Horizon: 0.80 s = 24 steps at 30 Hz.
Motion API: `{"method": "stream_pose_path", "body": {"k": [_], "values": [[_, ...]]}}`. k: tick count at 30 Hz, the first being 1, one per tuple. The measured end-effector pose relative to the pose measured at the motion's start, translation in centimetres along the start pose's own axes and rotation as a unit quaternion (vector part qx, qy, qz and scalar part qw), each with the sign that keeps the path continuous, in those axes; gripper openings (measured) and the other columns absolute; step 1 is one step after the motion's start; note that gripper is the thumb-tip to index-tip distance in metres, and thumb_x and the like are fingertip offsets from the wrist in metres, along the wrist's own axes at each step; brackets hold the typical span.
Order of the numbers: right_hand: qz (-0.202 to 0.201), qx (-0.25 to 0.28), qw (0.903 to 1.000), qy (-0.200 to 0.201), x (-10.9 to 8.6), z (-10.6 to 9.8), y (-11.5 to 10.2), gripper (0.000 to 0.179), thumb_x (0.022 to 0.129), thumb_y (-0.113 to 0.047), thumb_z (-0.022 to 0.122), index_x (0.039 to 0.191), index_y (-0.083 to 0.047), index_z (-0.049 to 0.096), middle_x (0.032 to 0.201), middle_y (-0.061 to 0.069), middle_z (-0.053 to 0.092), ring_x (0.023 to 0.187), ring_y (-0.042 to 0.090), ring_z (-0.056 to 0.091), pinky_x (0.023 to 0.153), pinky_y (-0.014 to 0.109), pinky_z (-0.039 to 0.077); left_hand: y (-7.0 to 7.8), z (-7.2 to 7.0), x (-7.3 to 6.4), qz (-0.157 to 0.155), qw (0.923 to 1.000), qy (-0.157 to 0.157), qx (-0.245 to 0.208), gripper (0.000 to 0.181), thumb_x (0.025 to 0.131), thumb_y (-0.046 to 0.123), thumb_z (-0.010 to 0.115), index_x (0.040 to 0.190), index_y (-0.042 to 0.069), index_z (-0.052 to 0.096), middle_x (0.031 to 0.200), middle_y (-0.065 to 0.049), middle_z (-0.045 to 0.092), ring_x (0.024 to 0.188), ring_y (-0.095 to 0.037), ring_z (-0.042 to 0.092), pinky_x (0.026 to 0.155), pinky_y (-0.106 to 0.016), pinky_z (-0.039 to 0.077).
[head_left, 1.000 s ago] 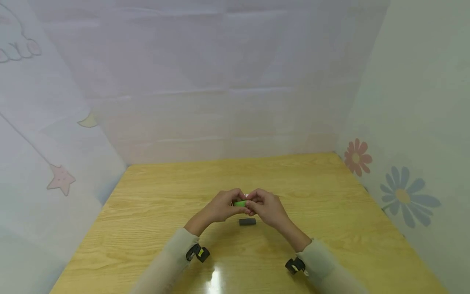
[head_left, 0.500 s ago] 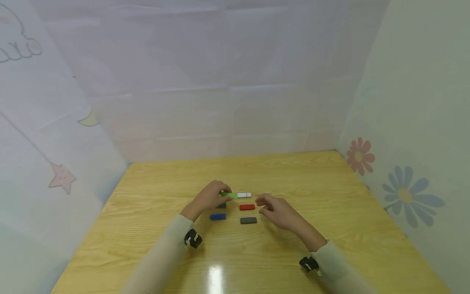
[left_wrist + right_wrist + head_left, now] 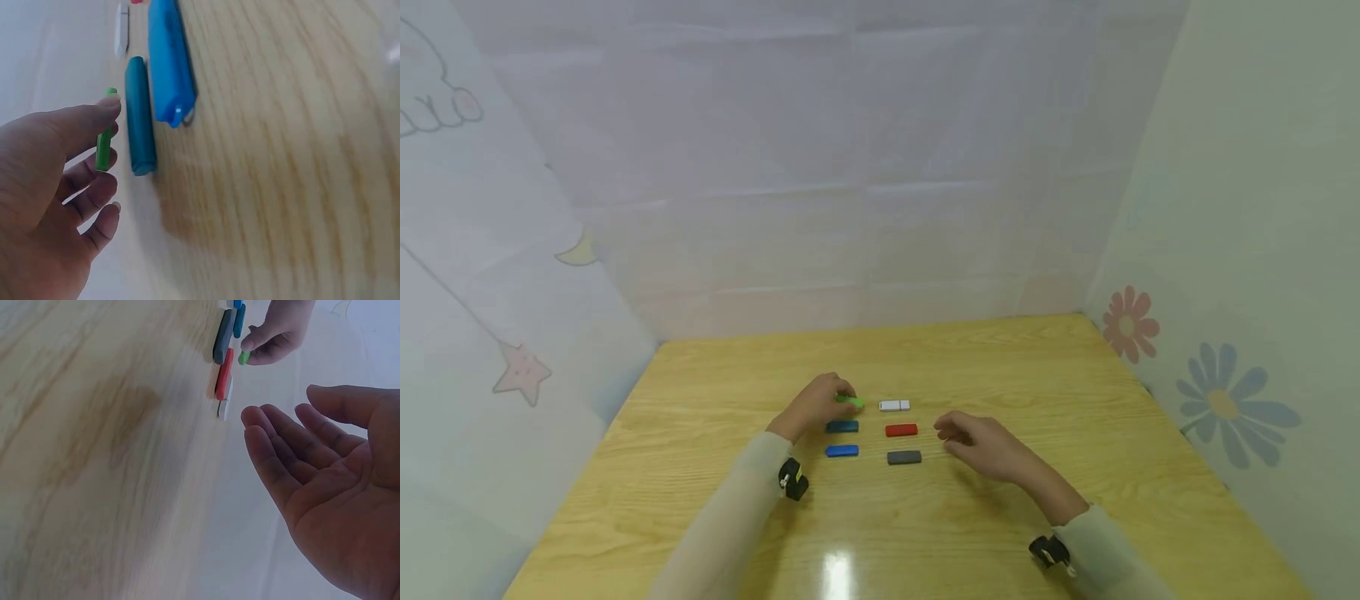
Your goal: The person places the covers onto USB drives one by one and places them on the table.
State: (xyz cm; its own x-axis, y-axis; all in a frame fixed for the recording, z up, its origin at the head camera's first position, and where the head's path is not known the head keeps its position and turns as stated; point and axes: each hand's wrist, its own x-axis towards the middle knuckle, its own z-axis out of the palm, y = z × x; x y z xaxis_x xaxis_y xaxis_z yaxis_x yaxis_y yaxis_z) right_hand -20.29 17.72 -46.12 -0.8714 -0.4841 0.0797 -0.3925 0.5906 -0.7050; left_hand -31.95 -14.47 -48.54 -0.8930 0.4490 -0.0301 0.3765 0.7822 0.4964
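Note:
My left hand pinches a small green USB stick between thumb and fingers, at the far left of two columns of sticks. Just nearer than that hand lies a teal USB stick, and nearer still a blue one. The right column holds a white USB stick at the back, a red one and a dark grey one in front. Right of the red stick hovers my right hand, holding nothing; its fingers look relaxed in the right wrist view.
A wooden table carries all the sticks. Pale papered walls close in its back and both sides. Each wrist wears a black camera, such as the left camera.
Both hands were together around the green USB stick at first. My left hand has carried it leftward above the teal one, while my right hand let go and drew back to the right.

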Motion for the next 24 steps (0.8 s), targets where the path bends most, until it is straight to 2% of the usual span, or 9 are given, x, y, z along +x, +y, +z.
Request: {"method": "stream_pose_path", "body": {"k": [11,18,24], "values": [[0.003,0.001,1.0,-0.002,-0.7,-0.7,0.7,0.029,0.103,-0.011,0.058,0.13,-0.001,0.06,0.122,0.014,0.069,0.11,0.027,0.066,0.093,0.041,0.055,-0.4,0.7,0.7,-0.001,0.9998,0.005,0.019,0.021,0.095,0.027,0.074,0.113,0.015,0.075,0.108,-0.001,0.063,0.101,-0.019,0.059,0.092,-0.04,0.052],[-0.001,-0.007,1.0,0.001,-0.7,-1.0,0.9,0.028,0.104,-0.011,0.058,0.13,-0.001,0.061,0.123,0.015,0.068,0.111,0.028,0.066,0.094,0.043,0.054,-0.1,0.6,0.4,-0.006,0.9998,0.011,0.016,0.024,0.098,0.027,0.071,0.118,0.015,0.073,0.113,-0.004,0.062,0.106,-0.023,0.059,0.094,-0.042,0.052],[0.019,-0.014,0.9993,0.028,-1.1,-1.9,1.3,0.037,0.107,-0.026,0.054,0.135,-0.001,0.059,0.131,0.017,0.064,0.116,0.033,0.063,0.095,0.048,0.054,-0.8,0.3,-0.7,-0.007,0.9981,0.043,0.044,0.038,0.103,0.031,0.062,0.136,0.013,0.064,0.135,-0.011,0.059,0.128,-0.033,0.051,0.105,-0.048,0.046]]}}
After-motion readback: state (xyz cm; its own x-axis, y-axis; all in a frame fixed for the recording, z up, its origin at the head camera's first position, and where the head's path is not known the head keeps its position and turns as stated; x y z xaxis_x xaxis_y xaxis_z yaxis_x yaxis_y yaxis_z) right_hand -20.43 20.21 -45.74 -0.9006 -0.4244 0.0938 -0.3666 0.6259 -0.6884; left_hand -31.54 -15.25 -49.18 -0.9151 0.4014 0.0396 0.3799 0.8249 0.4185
